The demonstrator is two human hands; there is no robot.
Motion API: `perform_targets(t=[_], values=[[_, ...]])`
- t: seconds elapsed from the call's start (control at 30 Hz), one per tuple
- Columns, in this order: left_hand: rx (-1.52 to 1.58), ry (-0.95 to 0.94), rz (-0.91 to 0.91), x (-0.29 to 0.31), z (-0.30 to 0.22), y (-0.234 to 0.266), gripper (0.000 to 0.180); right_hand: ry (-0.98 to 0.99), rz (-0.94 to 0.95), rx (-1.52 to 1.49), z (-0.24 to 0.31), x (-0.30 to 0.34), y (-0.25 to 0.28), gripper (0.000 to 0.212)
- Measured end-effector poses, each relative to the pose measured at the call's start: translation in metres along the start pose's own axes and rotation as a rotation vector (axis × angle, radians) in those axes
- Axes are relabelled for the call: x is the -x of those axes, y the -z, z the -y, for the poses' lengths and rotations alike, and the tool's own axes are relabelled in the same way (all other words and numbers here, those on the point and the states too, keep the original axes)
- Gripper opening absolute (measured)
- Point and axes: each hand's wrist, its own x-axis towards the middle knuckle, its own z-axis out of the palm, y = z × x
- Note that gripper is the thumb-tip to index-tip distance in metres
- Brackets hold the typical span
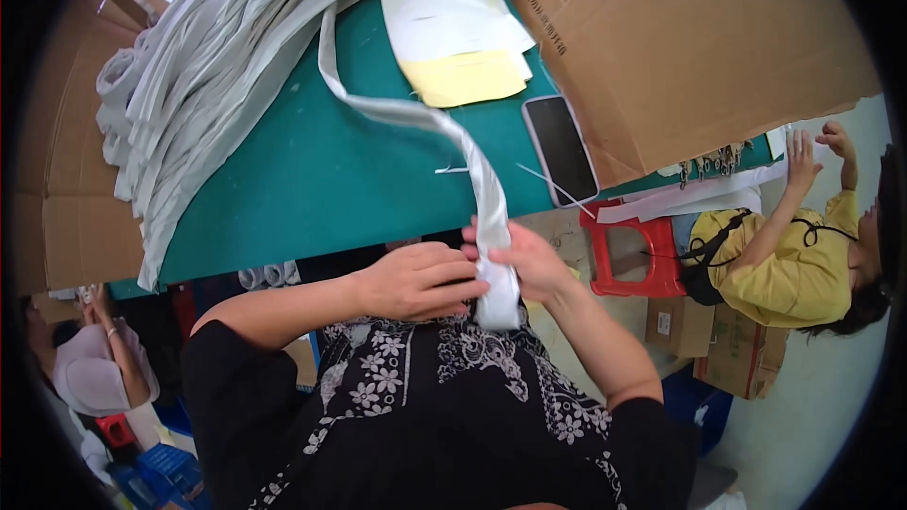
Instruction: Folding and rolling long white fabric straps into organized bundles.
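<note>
A long white satiny fabric strip (488, 191) runs from the heap on the table, over the front edge and down to my lap, where its end hangs folded. My right hand (531, 263) is closed on the strip from its right side, thumb across the front. From the left, my left hand (422, 280) reaches in with its fingers together, the tips at the strip's edge near its lower end. On the table's far left lies a large heap of similar white strips (227, 66), layered lengthwise.
On the green table (265, 198) lie white and yellow papers (463, 38), a phone (562, 151) and thin white ties. Cardboard (699, 47) stands at the right. A co-worker in yellow (794, 264) works beyond, near a red stool (635, 250). Another person (99, 368) sits at the left.
</note>
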Motion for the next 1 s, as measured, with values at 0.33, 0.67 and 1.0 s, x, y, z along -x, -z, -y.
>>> perform_targets(t=[0.33, 0.67, 1.0], values=[[-0.269, 0.232, -0.326, 0.084, -0.010, 0.018, 0.046, -0.280, -0.023, -0.346, -0.023, -0.070, -0.074, 0.051], [0.352, 0.918, -0.339, 0.062, -0.027, 0.042, 0.051, 0.126, 0.004, 0.185, -0.063, -0.068, -0.065, 0.030], [0.439, 1.195, -0.270, 0.061, 0.003, 0.028, 0.045, 0.001, 0.075, 0.212, -0.050, -0.064, -0.050, 0.033]])
